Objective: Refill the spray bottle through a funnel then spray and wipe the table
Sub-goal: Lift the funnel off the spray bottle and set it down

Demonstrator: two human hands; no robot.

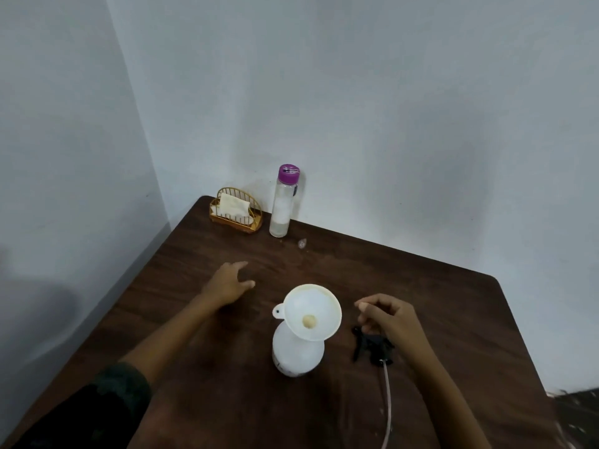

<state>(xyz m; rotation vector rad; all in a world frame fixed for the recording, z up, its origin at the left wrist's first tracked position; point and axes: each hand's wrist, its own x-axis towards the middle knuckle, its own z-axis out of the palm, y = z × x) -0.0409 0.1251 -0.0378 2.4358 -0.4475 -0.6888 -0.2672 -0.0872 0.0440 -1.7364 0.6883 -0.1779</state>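
Observation:
A white spray bottle stands in the middle of the dark wooden table with a white funnel seated in its neck. The black spray head with its long tube lies on the table to the right of the bottle. My right hand hovers just above the spray head, fingers loosely curled, holding nothing. My left hand is stretched out over the table left of the funnel, fingers apart, empty. A clear water bottle with a purple cap stands at the far edge by the wall.
A gold wire holder with white napkins sits in the far left corner beside the water bottle. A small clear droplet or bit lies on the table near the bottle. Walls close off the far and left sides.

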